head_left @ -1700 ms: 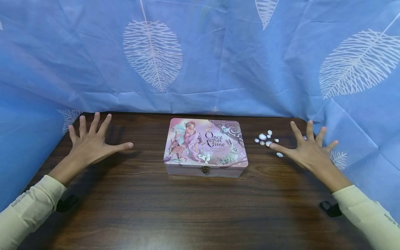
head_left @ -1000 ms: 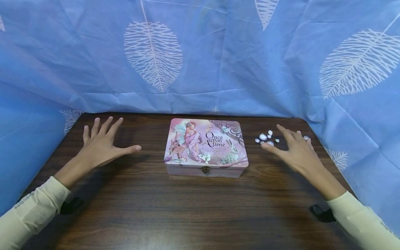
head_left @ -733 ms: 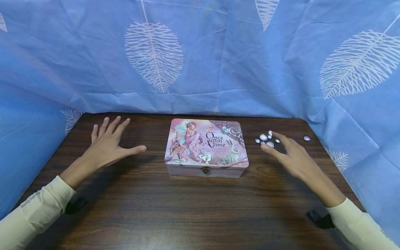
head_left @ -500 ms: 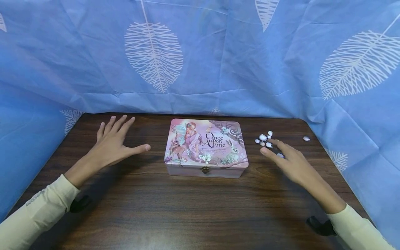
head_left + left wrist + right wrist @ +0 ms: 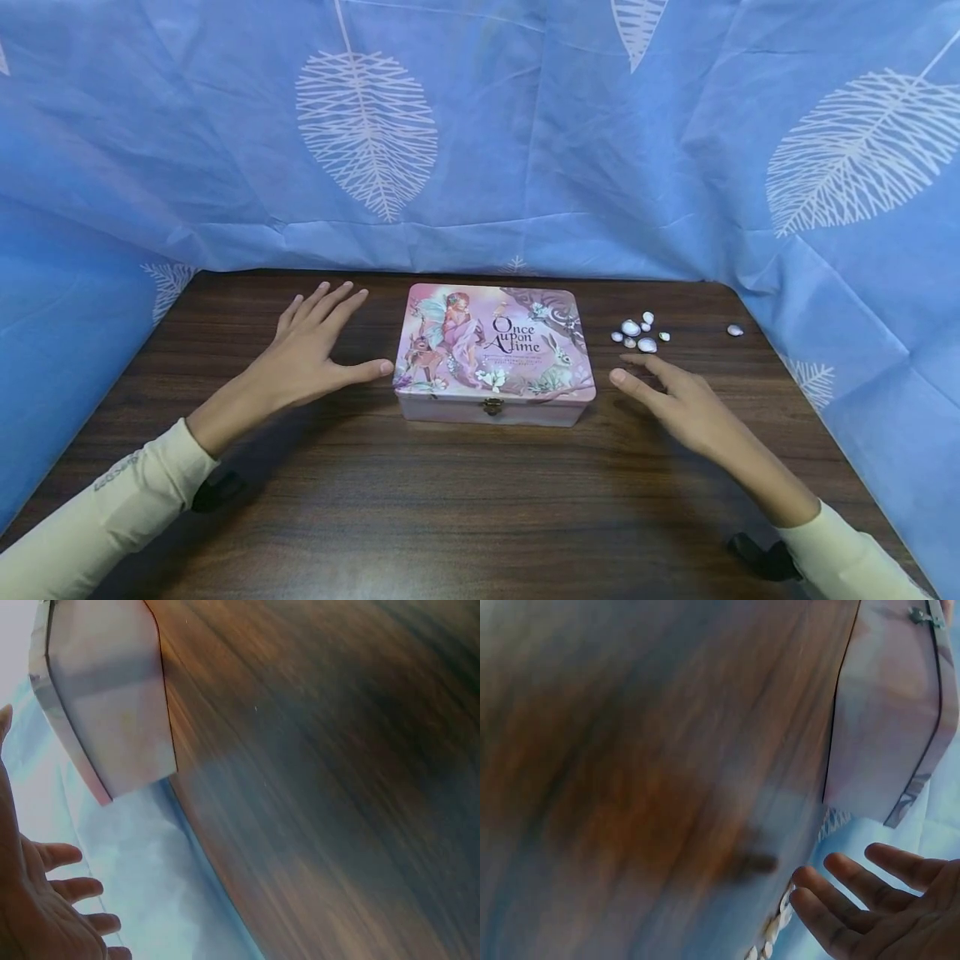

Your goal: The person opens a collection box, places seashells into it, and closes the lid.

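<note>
A pink tin box (image 5: 487,358) with a fairy picture, the words "Once upon a Time" and a small front clasp (image 5: 492,407) rests on the table, lid down. My left hand (image 5: 303,358) hovers at its left side, fingers spread, thumb tip right by the lid's edge. On the other side my right hand (image 5: 686,408) stands apart from the box, thumb and fingers loosely extended, holding nothing. Both wrist views show the box's end walls, with the left palm (image 5: 45,915) and the right fingers (image 5: 855,900) beside them.
Several small white shells (image 5: 631,328) lie right of the box, just beyond the right fingertips. A lone shell (image 5: 735,331) sits farther right. The dark wooden table (image 5: 465,517) meets a blue leaf-print cloth (image 5: 480,150) at the back and sides.
My left hand has moved right to the box's left edge. My right hand has come left and nearer the front, drawing back from over the shells. The box has stayed put.
</note>
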Tool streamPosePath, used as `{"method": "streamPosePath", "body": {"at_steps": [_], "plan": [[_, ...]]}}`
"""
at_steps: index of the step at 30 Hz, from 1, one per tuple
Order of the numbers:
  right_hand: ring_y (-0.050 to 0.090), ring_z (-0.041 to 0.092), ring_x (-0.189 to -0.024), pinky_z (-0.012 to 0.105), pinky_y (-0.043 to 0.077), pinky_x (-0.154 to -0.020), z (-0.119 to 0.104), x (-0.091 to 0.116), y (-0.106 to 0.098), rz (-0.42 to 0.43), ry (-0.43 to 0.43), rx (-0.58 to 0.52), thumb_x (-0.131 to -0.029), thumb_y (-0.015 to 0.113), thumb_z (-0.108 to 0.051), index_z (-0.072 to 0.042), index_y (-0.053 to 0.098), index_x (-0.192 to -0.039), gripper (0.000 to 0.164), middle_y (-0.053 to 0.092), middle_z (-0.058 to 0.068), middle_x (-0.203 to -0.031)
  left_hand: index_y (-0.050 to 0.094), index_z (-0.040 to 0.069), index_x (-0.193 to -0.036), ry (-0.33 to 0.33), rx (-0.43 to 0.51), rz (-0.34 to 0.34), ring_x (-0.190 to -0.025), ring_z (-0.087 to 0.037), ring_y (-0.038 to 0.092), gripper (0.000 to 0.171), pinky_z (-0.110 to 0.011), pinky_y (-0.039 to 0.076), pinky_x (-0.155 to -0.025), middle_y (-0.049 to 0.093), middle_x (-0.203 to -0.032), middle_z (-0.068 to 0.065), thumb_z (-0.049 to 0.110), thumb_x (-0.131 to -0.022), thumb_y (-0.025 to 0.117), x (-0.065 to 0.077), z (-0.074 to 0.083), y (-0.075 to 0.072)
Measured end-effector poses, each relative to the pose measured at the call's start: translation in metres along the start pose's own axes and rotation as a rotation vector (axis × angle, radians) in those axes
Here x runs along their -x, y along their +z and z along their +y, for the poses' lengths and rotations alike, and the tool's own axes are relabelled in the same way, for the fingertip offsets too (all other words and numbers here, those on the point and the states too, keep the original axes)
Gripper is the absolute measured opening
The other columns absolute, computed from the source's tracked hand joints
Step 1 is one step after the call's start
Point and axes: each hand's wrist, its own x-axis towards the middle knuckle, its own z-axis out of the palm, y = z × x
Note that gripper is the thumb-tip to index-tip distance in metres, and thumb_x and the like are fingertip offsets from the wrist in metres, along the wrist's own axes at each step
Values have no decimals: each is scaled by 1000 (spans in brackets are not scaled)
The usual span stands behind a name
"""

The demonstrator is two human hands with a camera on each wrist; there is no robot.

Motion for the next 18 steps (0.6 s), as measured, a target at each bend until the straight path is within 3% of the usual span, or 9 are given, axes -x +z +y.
{"method": "streamPosePath", "body": {"at_steps": [11,15,18], "plan": [[63,49,-146,72,51,-114,-18,5,15,-8,-92,-25,-115,51,-65,-8,70,-152,70,71,21,-153,30,17,-180,97,5,15,-177,-46,12,112,-76,5,-137,23,-189,-15,74,-95,75,1,14,10],[75,28,-123,55,60,-102,-23,8,18,-20,-117,-29,-116,52,-63,-14,80,-136,60,81,9,-135,33,16,-179,124,11,15,-177,-45,13,110,-77,7,-137,24,-189,-15,73,-96,76,1,21,11],[69,15,-98,42,57,-86,-26,11,19,-40,-121,-31,-117,51,-62,-17,83,-120,56,80,0,-108,35,16,-178,142,22,18,-177,-44,14,108,-77,7,-137,26,-188,-15,72,-95,76,1,25,12]]}}
